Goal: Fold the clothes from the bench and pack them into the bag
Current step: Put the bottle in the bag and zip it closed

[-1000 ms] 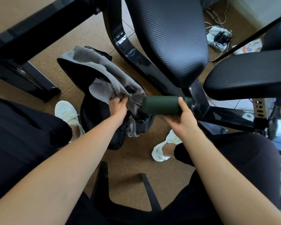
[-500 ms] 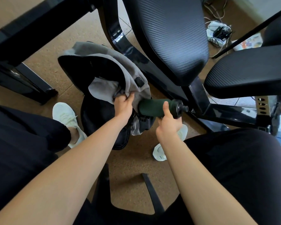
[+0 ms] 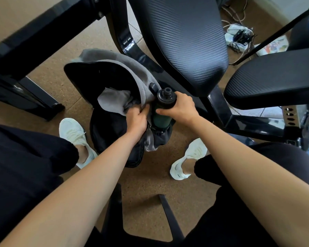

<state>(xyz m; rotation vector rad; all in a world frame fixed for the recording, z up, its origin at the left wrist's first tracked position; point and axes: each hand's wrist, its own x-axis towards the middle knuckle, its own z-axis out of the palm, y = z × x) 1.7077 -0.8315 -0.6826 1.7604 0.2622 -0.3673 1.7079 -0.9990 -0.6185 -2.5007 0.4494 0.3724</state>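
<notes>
The left hand (image 3: pixel 136 120) clutched grey clothes (image 3: pixel 114 102) at the mouth of the bag (image 3: pixel 111 132). The right hand (image 3: pixel 181 107) gripped an upright green bottle (image 3: pixel 161 118), its base apparently in the bag's side pocket.

The bag (image 3: pixel 112 134) is gaping open toward the left, its dark hollow lying free; the grey garment (image 3: pixel 125 65) is draping over its far rim and bunching inside, while the bench pad (image 3: pixel 182 38) and bottle (image 3: pixel 161 120) are crowding its right side
</notes>
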